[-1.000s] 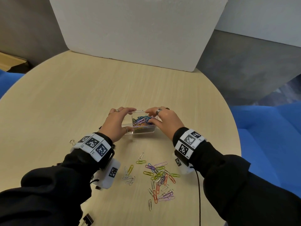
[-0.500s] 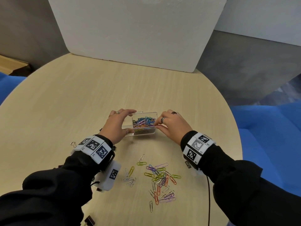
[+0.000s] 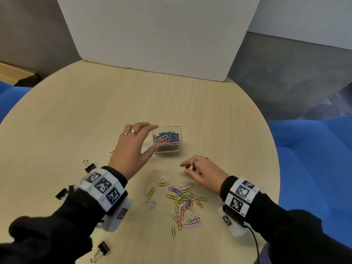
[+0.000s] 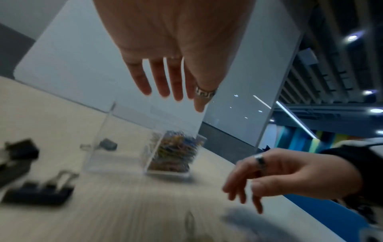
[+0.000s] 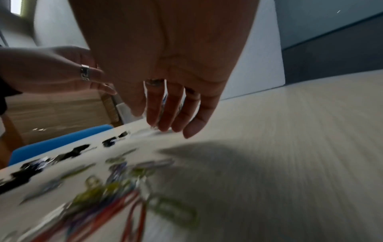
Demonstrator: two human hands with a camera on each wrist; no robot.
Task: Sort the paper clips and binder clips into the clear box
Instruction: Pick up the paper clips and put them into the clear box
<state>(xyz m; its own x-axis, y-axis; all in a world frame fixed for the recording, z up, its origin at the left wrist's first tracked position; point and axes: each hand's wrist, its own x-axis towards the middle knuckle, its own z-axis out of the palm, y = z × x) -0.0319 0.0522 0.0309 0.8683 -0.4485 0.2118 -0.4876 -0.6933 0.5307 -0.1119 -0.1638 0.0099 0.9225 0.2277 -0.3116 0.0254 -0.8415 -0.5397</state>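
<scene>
A person's left hand (image 3: 133, 147) hovers with straight, spread fingers over the left compartment of the clear box (image 3: 177, 147) at the middle of a round wooden table (image 3: 76, 115), holding nothing; the wrist view shows the palm lifted clear of the box wall. The right hand (image 3: 202, 173) hangs just in front of the box, fingers loosely curled and empty, pointing down toward the loose paper clips (image 3: 182, 202) that lie scattered nearer the person than the box. The sorting looks partly done: the box's right compartment holds a heap of sorted paper clips (image 3: 166, 137), while its left compartment appears empty, as far as the blurred left wrist view shows. Dozens of coloured clips remain on the table, and at least 3 black binder clips (image 3: 89, 166) sit outside the box, to its left and toward the person, none yet put away. Gathering more loose clips seems the likely next step
</scene>
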